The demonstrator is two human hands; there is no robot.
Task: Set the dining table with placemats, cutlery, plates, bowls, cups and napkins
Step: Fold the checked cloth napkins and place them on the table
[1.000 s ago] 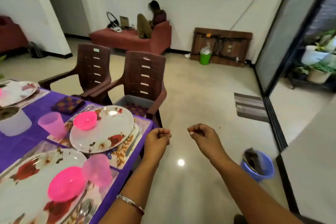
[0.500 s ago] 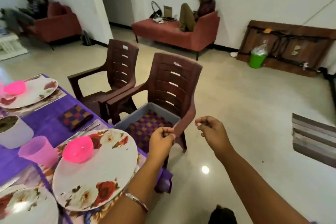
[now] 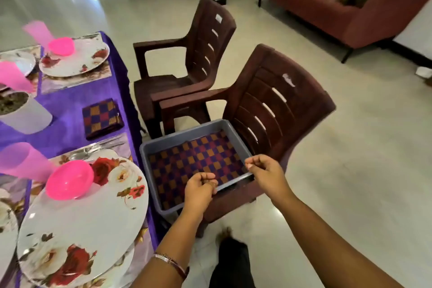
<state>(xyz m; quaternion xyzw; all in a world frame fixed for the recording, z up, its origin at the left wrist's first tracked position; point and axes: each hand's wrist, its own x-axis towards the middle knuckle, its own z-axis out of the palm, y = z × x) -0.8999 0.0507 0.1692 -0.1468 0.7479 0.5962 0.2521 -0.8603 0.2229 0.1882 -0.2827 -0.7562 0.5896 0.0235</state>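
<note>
Fingers of both hands, left hand (image 3: 199, 188) and right hand (image 3: 265, 172), curl clenched, holding nothing, above a grey tub (image 3: 163, 145); checked napkins (image 3: 196, 166) lie inside, just beyond them.

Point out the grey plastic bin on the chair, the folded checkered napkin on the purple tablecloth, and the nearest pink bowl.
grey plastic bin (image 3: 187, 135), head view, far rim.
folded checkered napkin (image 3: 102, 118), head view, centre of top face.
pink bowl (image 3: 69, 180), head view, outer side.
</note>
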